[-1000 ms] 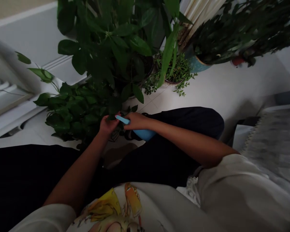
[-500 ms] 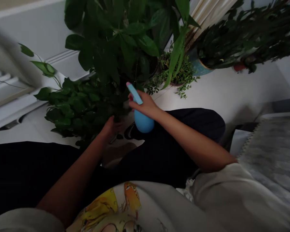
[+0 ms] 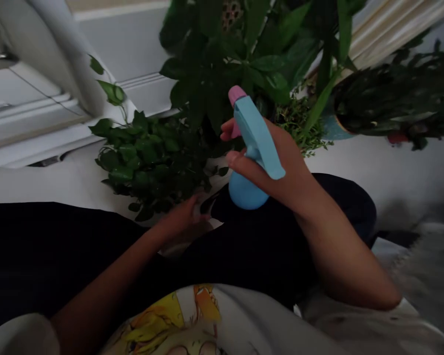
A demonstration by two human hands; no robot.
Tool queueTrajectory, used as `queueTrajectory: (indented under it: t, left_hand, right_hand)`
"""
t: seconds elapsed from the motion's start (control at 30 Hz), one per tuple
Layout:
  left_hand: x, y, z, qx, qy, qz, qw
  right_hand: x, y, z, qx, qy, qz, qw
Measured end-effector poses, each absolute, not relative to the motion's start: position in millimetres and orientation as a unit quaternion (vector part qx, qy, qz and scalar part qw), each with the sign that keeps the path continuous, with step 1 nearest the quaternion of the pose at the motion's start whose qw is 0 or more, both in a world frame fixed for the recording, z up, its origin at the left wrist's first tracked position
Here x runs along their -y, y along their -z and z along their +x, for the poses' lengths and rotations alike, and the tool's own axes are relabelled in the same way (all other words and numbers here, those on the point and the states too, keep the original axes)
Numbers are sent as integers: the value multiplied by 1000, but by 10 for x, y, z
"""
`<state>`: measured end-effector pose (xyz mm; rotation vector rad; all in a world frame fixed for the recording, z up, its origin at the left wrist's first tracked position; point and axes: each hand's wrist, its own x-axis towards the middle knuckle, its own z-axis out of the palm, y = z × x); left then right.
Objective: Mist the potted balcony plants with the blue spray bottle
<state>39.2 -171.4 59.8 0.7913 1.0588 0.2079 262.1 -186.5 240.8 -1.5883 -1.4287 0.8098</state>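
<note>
A blue spray bottle [image 3: 248, 191] with a light-blue head and pink nozzle is upright in my right hand [image 3: 286, 165]. My fingers wrap around its neck and trigger, and the nozzle points up and left toward a tall broad-leaved plant [image 3: 210, 74]. Low at the middle, my left hand [image 3: 187, 214] is slightly blurred, its thumb and fingers apart with nothing visible in them. It is beside a dark shoe [image 3: 218, 204] and just below a bushy leafy plant [image 3: 144, 153]. The spray bottle hides part of the plants behind it.
A small-leaved plant [image 3: 299, 118] stands behind my right hand. Further right is a turquoise pot [image 3: 335, 123] with a large bush [image 3: 395, 98]. White panelling [image 3: 133, 59] runs along the back left, and a pale curtain [image 3: 388, 29] hangs at upper right.
My right hand has risen closer to the camera and shifted right with the spray bottle. My left hand has drawn down and right, away from the leaves. The view has swung left.
</note>
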Motion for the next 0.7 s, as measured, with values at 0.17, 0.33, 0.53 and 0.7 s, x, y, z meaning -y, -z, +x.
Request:
queueTrajectory:
  t: [0.17,0.33,0.53,0.7]
  left_hand:
    - [1990,-1045,323,-322,-196,205,904]
    - [1979,-1122,210,-301,-305,12,903]
    - [1740,-996,-124,-398,-341,-55,850]
    - [1599,-874,-380,-424,-287,-26,859]
  right_hand:
    - [1647,-2337,2010,534,-375,-620,436]
    - [1464,-2130,1555,529,-454,-578,425]
    - [1212,-2131,1321,564,-553,-502,353]
    - [903,-2238,1455,644,-612,-407,212]
